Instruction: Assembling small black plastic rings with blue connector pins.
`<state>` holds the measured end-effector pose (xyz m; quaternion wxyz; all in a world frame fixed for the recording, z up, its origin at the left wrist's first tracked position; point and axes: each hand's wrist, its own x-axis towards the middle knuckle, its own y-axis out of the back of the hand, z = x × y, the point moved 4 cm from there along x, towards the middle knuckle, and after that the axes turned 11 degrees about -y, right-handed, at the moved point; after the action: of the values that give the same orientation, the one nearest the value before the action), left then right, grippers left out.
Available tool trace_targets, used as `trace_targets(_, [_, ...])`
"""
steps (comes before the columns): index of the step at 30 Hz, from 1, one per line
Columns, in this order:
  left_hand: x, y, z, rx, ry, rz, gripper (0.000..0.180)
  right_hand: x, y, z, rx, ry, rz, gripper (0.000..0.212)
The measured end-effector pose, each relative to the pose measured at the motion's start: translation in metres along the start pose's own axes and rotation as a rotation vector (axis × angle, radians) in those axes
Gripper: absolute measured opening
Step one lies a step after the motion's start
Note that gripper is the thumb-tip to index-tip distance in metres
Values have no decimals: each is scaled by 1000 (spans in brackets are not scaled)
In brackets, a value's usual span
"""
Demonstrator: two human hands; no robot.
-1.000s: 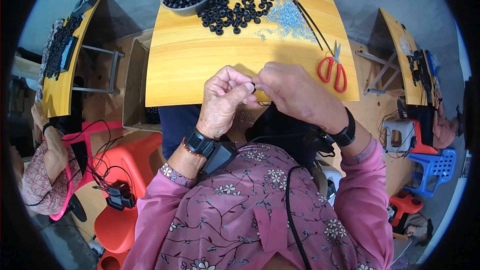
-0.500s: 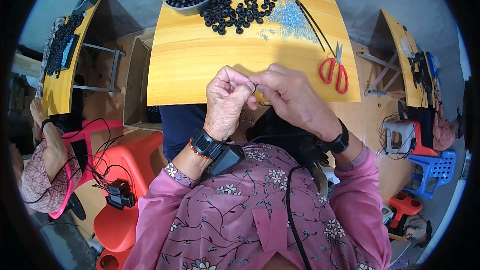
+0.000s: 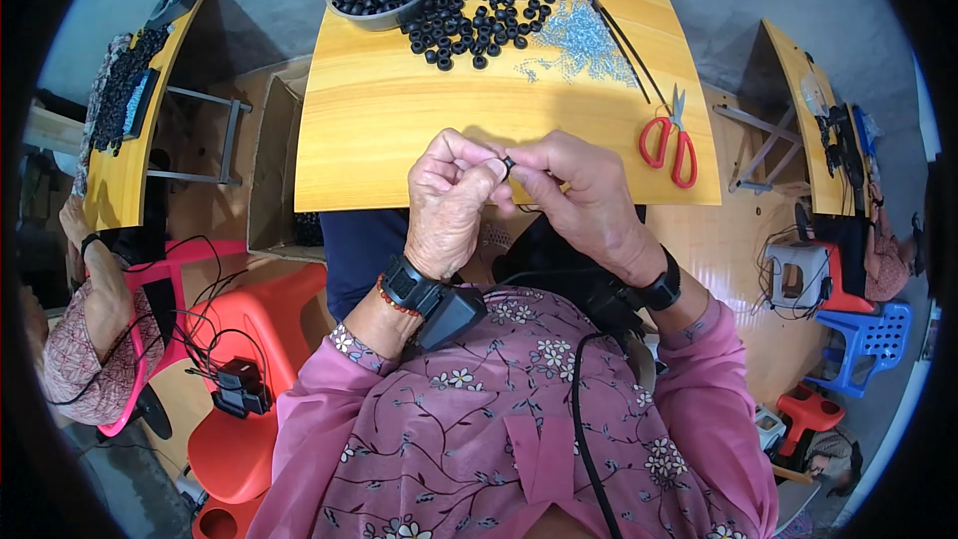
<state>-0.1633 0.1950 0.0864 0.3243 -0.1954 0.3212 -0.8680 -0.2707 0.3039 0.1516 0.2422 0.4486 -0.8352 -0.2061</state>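
Note:
Close together above the table's near edge, my left hand (image 3: 451, 202) and my right hand (image 3: 587, 202) meet at the fingertips. Between them shows a small black piece (image 3: 509, 166), too covered to tell its exact kind. Thumb and forefinger of each hand are closed on it from either side. Farther off on the wooden table (image 3: 399, 155) lie several loose black beads (image 3: 469, 35) with holes. More of them fill a clear bowl (image 3: 407, 17) at the far left. Beside the loose beads is a spread of tiny clear bluish pieces (image 3: 584, 45).
Red-handled scissors (image 3: 669, 145) and thin black cords (image 3: 624, 40) lie on the table's right side. A cardboard box (image 3: 271, 165) stands left of the table, an orange chair (image 3: 244, 379) nearer. A seated person (image 3: 100, 329) works at a left-hand table; another table (image 3: 813, 120) stands right.
My right hand has shifted slightly, its wrist drawn in to the left. The small black piece between the fingertips shows more plainly now. The beads and scissors stay put.

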Motion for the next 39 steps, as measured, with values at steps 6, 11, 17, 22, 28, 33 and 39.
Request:
trace_targets(6, [-2, -4, -3, -68, 23, -24, 10, -5, 3, 4, 41, -4, 109, 17])
trace_targets(11, [-2, -7, -4, -25, 19, -35, 11, 0, 10, 3, -3, 35, 88, 14])
trace_targets(17, [-4, 1, -4, 62, -5, -43, 11, 4, 7, -2, -39, 104, 54, 8])
trace_targets(22, [-2, 1, -3, -59, 70, -11, 11, 3, 6, 6, 4, 139, 19, 16])
trace_targets(28, [1, 2, 2, -90, 137, -17, 12, 8, 5, 2, 53, 112, 30, 9])
trace_targets(33, [4, 4, 2, -21, 45, -36, 13, 11, 3, 9, 132, 21, -26, 6])
trace_targets(39, [4, 2, 5, 27, 60, -49, 12, 14, 5, 9, 114, 23, -44, 6])
